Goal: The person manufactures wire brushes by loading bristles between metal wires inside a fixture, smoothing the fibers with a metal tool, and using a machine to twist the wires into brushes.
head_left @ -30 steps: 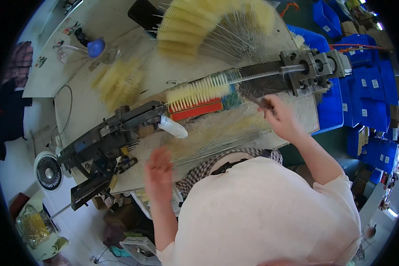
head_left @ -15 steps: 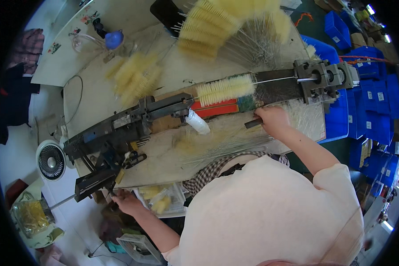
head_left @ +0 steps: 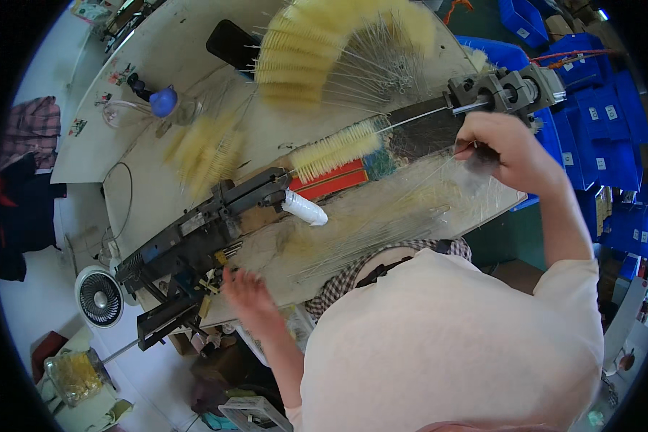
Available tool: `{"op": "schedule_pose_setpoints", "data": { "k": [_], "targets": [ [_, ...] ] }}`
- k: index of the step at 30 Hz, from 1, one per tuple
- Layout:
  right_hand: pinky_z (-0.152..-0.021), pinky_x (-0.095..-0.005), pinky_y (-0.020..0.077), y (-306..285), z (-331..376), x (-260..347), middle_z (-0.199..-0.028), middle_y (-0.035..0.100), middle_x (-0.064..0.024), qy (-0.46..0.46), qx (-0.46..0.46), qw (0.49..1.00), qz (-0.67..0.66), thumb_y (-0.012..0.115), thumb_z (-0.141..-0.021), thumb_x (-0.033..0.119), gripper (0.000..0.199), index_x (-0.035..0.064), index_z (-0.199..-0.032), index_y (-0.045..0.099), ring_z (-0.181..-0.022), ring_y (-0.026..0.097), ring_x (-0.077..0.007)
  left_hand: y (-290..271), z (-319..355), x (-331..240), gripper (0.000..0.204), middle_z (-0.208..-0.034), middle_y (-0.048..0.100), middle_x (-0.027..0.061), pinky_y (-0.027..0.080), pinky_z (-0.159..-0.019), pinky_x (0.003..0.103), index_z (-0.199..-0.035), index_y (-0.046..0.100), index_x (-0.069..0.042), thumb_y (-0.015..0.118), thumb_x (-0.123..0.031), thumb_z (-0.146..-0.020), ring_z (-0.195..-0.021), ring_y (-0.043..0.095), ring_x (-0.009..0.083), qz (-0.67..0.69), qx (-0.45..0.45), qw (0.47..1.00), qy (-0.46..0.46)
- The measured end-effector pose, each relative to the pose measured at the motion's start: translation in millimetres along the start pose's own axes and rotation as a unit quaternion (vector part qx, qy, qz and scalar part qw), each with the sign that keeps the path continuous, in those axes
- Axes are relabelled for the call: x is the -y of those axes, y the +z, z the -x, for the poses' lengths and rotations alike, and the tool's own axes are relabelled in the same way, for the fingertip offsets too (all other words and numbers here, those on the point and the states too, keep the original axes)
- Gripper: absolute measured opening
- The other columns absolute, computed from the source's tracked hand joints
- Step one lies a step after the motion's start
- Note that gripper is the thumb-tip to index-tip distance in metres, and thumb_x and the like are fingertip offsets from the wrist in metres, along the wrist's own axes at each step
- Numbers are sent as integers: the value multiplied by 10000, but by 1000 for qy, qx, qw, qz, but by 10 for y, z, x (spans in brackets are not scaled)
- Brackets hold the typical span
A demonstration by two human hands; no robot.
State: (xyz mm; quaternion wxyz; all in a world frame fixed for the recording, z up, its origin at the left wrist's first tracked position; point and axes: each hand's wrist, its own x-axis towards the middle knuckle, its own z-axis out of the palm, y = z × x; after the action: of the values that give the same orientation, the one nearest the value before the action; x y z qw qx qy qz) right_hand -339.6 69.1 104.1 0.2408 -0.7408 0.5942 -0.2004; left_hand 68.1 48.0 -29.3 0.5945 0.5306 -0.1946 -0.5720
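Right hand (head_left: 507, 155) was closed on a wire (head_left: 439, 111) beside the clamp head (head_left: 507, 86); left hand (head_left: 248, 295) hung open near the machine (head_left: 194, 230). Fingers risked pinching there; the brush (head_left: 336, 149) could twist crooked.

A small brush-making workshop: a long metal machine (head_left: 216, 223) on a worn worktop (head_left: 194, 86), heaps of yellow wire brushes (head_left: 324, 50), stacked blue bins (head_left: 612, 144), a floor fan (head_left: 99, 297).

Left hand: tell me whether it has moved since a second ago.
Yes. The left hand was at the bench edge, dropped below it, and is back up beside the dark machine's left end.
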Motion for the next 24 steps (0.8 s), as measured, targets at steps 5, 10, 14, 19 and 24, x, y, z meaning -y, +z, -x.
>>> {"op": "schedule_pose_setpoints", "data": {
  "k": [5, 10, 14, 19, 24],
  "targets": [
    [-698, -323, 478, -203, -286, 591, -899, 606, -90, -154, -39, 986, -52, 605, -661, -74, 303, 29, -940, 550, -833, 604, -267, 846, 226, 36, 221, -862, 563, 80, 424, -689, 289, -1052, 560, -9, 533, -138, -875, -782, 530, 160, -435, 446, 760, 185],
    [-752, -324, 495, 550, -409, 396, -964, 631, -120, -91, -145, 959, -227, 612, -749, 2, 338, 69, -1079, 590, -881, 623, -284, 118, 65, 126, 182, -751, 584, 44, 398, -545, 230, -1015, 589, -10, 483, -120, -918, -595, 502, 110, -373, 319, 865, 107],
    [-737, -435, 465, 1882, -640, 313, -934, 621, -158, 90, 108, 984, -106, 400, -887, 486, 450, 95, -1039, 563, -861, 598, -345, 434, 286, 51, 244, -771, 586, 14, 362, -518, 190, -1111, 586, -36, 440, -144, -948, -604, 480, 46, -305, 229, 917, 116],
    [-735, -410, 452, 1972, -788, 306, -871, 613, -163, 184, 133, 945, -236, 379, -889, 548, 530, 64, -1036, 539, -864, 594, -319, 649, 175, 17, 284, -752, 581, 43, 380, -517, 204, -1178, 560, -67, 509, -133, -906, -593, 497, 85, -385, 307, 831, 258],
    [-730, -357, 475, 864, -743, 219, -908, 628, -151, 74, 90, 989, -89, 618, -797, 203, 254, 80, -1019, 600, -862, 612, -283, 992, 50, 88, 427, -667, 511, 12, 419, -515, 253, -1212, 542, -126, 626, -168, -795, -581, 507, 139, -541, 334, 573, 517]
  ]
}}
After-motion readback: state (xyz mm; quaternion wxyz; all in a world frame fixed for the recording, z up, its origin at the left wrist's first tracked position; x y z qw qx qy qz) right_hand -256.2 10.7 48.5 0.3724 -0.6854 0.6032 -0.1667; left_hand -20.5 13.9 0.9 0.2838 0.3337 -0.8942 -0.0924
